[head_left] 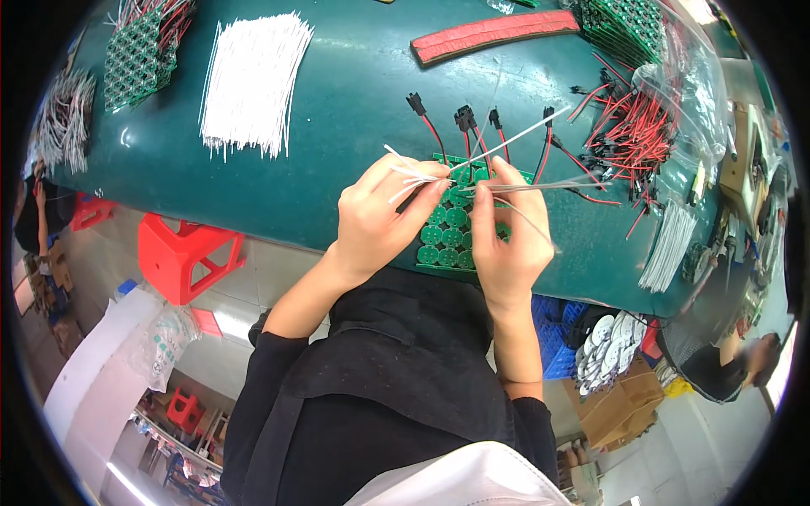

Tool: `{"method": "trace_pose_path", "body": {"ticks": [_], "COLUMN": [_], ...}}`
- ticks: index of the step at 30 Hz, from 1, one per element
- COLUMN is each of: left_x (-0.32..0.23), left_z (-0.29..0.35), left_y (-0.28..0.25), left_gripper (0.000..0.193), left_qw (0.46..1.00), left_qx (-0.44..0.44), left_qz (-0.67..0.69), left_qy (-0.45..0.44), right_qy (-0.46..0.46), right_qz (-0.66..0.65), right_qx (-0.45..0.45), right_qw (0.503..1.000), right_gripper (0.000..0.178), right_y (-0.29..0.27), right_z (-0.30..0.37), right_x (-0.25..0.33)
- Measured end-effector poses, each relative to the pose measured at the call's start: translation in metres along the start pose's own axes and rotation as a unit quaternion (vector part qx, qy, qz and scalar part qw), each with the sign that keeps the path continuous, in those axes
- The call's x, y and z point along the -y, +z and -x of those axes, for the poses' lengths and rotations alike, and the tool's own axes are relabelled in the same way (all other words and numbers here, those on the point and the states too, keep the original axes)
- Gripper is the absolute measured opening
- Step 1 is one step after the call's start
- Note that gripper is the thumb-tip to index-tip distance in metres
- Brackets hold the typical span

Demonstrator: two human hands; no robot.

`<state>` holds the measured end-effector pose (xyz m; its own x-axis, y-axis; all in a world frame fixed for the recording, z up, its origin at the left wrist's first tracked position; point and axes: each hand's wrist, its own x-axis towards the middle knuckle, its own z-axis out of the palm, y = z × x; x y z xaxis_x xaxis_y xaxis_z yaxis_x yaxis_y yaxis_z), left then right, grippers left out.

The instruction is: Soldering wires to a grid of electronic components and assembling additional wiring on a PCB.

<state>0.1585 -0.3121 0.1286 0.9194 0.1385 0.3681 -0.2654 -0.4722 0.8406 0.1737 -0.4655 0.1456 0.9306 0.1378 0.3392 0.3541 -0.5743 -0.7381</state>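
My left hand [384, 211] pinches a few short white wires [409, 177] between thumb and fingers. Close beside it, my right hand [516, 236] is closed on a bundle of thin grey-white wires [557, 185], whose ends fan out to the right. One longer white wire slants up between the hands. Beneath both hands lies a green circuit board panel [445, 236] made of round sections, partly covered by my fingers. Along its far edge, several red-and-black leads with black connectors [464, 118] stick out.
A pile of white wires [257, 84] lies left on the green table [354, 110]. Stacked circuit boards [139, 63] sit far left, a red strip [494, 36] at the back. Connector leads [633, 126] and grey wires [669, 249] lie right. A red stool [181, 253] stands left; another person [717, 354] is right.
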Motion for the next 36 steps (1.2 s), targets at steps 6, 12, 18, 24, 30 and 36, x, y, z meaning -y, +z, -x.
{"method": "trace_pose_path", "body": {"ticks": [6,12,18,24,30,36], "left_x": [-0.001,-0.008,-0.013,-0.016,-0.014,-0.014], "left_z": [0.002,0.000,-0.003,-0.002,0.000,-0.002], "left_y": [0.001,0.002,0.004,0.002,0.007,0.012], "left_gripper": [0.014,0.024,0.029,0.026,0.016,0.014], "left_qw": [1.000,0.992,0.982,0.993,0.999,0.999], "left_qx": [-0.009,0.044,0.035,0.032,0.039,0.047], "left_qz": [0.003,-0.114,-0.166,-0.098,0.025,0.004], "left_qy": [-0.013,0.040,0.083,0.051,0.010,-0.002], "right_qy": [0.066,0.057,0.013,-0.005,0.003,-0.045], "right_qz": [-0.026,-0.013,0.017,0.032,0.026,0.071], "right_qx": [-0.040,-0.061,-0.040,-0.047,-0.042,-0.020], "right_qw": [0.997,0.996,0.999,0.998,0.999,0.996], "right_gripper": [0.019,0.016,0.017,0.017,0.018,0.028], "right_y": [-0.008,-0.006,-0.007,-0.005,-0.004,-0.002], "right_z": [0.010,0.009,0.006,0.007,0.007,0.008], "right_x": [-0.015,-0.015,-0.013,-0.017,-0.015,-0.019]}}
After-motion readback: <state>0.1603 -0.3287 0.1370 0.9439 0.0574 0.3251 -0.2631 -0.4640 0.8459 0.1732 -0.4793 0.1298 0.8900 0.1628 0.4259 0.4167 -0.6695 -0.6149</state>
